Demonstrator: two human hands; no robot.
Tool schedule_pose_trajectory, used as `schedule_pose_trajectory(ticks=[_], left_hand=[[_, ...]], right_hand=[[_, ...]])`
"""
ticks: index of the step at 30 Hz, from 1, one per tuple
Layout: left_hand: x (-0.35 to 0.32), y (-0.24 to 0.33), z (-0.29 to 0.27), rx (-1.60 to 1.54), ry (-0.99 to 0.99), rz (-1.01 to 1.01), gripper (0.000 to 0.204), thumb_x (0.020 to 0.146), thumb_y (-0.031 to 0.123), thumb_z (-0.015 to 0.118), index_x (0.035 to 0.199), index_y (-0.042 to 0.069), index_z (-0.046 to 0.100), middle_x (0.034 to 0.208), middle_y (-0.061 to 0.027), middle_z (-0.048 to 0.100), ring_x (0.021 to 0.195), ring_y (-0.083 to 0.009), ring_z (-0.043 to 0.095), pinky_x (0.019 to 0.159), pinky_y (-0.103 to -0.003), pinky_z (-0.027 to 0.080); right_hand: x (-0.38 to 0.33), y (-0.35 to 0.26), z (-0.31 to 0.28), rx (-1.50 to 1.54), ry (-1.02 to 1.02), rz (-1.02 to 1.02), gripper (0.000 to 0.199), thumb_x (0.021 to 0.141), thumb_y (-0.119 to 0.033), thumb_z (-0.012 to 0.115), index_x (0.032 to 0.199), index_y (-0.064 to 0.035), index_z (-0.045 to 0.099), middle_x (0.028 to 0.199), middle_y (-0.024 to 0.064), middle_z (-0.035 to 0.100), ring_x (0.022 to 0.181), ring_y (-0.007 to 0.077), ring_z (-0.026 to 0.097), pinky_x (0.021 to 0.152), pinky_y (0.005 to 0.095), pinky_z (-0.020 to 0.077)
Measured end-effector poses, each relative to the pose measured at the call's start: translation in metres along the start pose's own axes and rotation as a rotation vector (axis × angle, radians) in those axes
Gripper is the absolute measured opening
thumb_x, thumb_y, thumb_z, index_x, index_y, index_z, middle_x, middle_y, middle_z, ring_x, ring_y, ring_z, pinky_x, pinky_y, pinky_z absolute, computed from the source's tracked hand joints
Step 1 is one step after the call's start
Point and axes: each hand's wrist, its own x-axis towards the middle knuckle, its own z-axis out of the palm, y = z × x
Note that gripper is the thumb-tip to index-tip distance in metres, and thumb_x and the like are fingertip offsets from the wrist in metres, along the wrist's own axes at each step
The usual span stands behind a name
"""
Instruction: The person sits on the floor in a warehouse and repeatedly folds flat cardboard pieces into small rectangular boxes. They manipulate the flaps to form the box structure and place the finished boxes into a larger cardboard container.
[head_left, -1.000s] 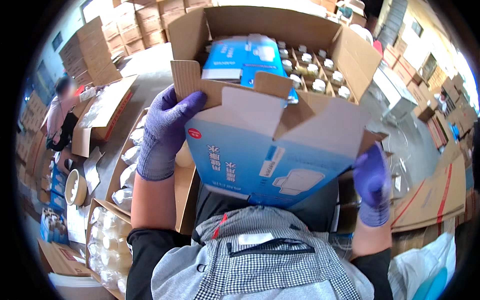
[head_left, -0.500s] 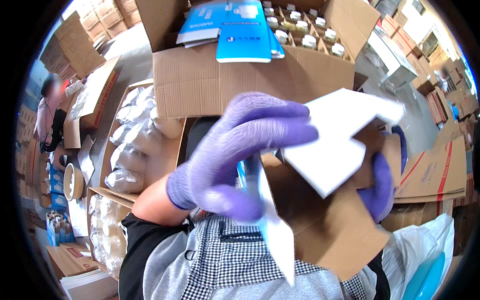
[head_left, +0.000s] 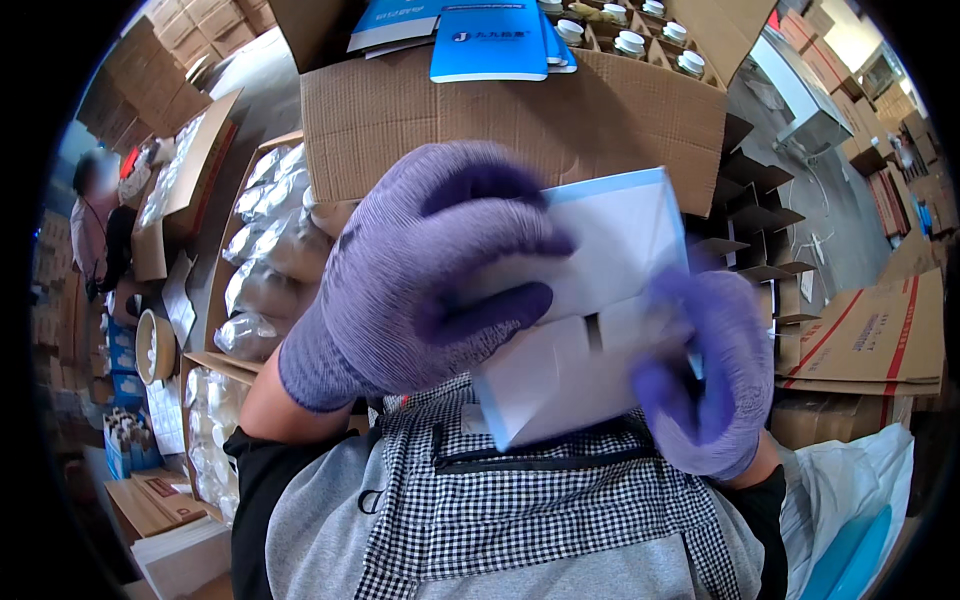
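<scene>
Two knitted purple gloves cover my hands. My left hand (head_left: 425, 275) curls round the left side of a small paper carton (head_left: 610, 225), white inside with light blue edges. Its thumb lies across the white face. On the carton's right side is my right hand (head_left: 715, 375), with bent fingers at the flaps, partly smeared by motion. The carton is tilted in front of my checked apron (head_left: 540, 515), its white flaps facing up. Its underside is hidden.
Beyond my hands stands a large cardboard box (head_left: 500, 135) with white-capped bottles (head_left: 630, 43) and blue booklets (head_left: 490, 45). Left is a box of plastic-wrapped white items (head_left: 265, 285). Cardboard dividers (head_left: 760, 215) and flattened cartons (head_left: 870, 335) lie right. A person (head_left: 90, 225) is far left.
The brown cardboard and loose white piece have left my hands' space. The blue-and-white carton now lies across both hands, its white inside showing. My right hand has come forward into plain view.
</scene>
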Motion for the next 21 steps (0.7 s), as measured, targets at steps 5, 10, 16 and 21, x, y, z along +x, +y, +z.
schedule_pose_trajectory(ticks=[5, 10, 16, 21], left_hand=[[-0.031, -0.025, 0.034, -0.965, 0.263, -0.502, 0.062, 0.093, 0.042, 0.058, 0.134, -0.004, 0.056, 0.13, -0.0162, 0.06, 0.113, -0.0275, 0.062, 0.096, -0.039, 0.051], [-0.05, -0.028, 0.047, -0.775, 0.217, -0.456, 0.048, 0.097, 0.035, 0.047, 0.116, -0.005, 0.065, 0.105, -0.0193, 0.069, 0.095, -0.027, 0.068, 0.085, -0.036, 0.054], [-0.055, -0.043, 0.057, -0.412, 0.358, -0.003, 0.035, 0.092, 0.023, 0.054, 0.111, -0.004, 0.067, 0.1, -0.0176, 0.069, 0.093, -0.0259, 0.068, 0.083, -0.036, 0.053], [-0.001, -0.003, 0.02, -0.641, 0.068, -0.143, 0.056, 0.08, 0.047, 0.061, 0.105, -0.003, 0.071, 0.101, -0.017, 0.069, 0.096, -0.0282, 0.067, 0.088, -0.039, 0.052]], right_hand=[[0.011, -0.012, 0.011, -0.234, -0.067, -0.309, 0.045, 0.08, -0.043, 0.069, 0.109, -0.0095, 0.073, 0.114, 0.0095, 0.068, 0.114, 0.0304, 0.061, 0.097, 0.0489, 0.0442], [0.014, -0.02, 0.014, -0.122, -0.376, -0.286, 0.055, 0.077, -0.05, 0.075, 0.112, -0.0077, 0.071, 0.118, 0.006, 0.067, 0.108, 0.0239, 0.064, 0.092, 0.0435, 0.0488], [0.016, -0.007, -0.004, 0.166, -0.298, -0.418, 0.042, 0.084, -0.044, 0.073, 0.109, -0.0098, 0.072, 0.109, 0.0072, 0.068, 0.097, 0.0223, 0.065, 0.085, 0.0452, 0.0486], [0.058, 0.054, -0.027, -0.125, 0.25, 0.466, 0.036, 0.096, -0.016, 0.046, 0.127, -0.0037, 0.059, 0.106, 0.0137, 0.066, 0.083, 0.0132, 0.064, 0.069, 0.0286, 0.0543]])
